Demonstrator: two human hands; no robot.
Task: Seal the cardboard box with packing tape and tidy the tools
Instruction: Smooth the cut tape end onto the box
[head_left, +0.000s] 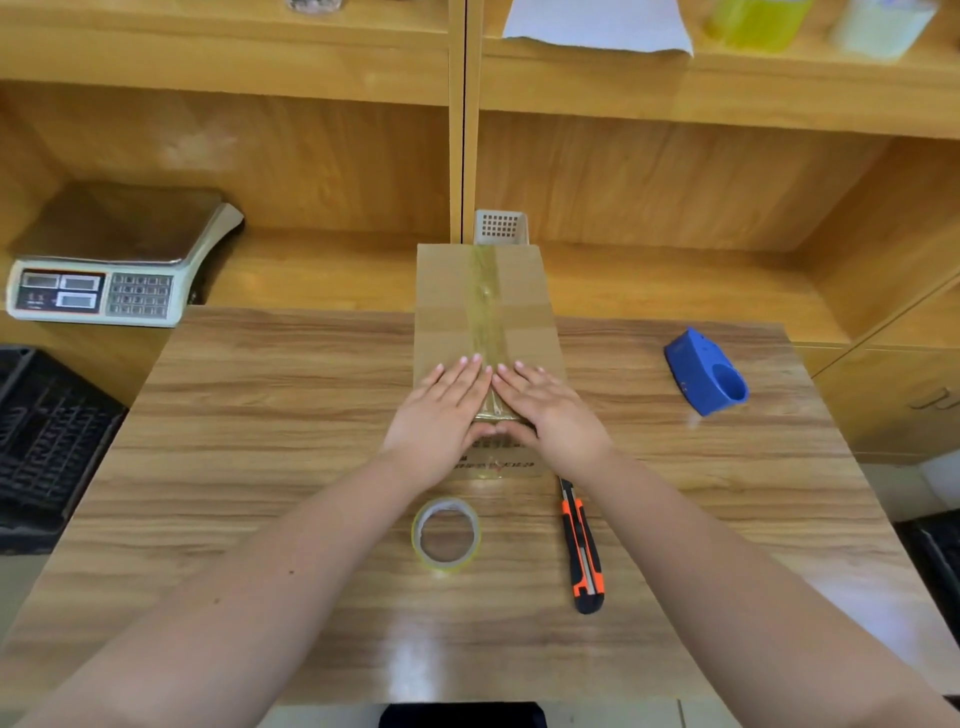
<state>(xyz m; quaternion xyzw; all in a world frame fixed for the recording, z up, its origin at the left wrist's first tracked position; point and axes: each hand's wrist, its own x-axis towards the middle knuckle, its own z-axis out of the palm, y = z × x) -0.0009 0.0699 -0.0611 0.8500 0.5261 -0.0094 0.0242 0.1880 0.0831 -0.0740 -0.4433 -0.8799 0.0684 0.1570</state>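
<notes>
Two hands lie flat, palms down, on the near end of the box (485, 317): the left hand (441, 410) and the right hand (545, 410), fingers spread and straight, gripping nothing, with their index fingers almost meeting over the strip of tape (485, 306) that runs down the box's top seam. The thumbs (483, 430) hook over the near edge and touch each other there. The box stands on the desk (260, 415), stretching away from the fingertips toward the shelving. Just behind the wrists, between the forearms, a tape roll (447, 535) lies flat on the desk. Beside it, under the right forearm's inner side, an orange and black knife (582, 545) lies lengthwise. Well off to the right of the right hand sits a blue dispenser (704, 371). Far to the left of the left hand, a scale (104, 265) rests on a lower counter
</notes>
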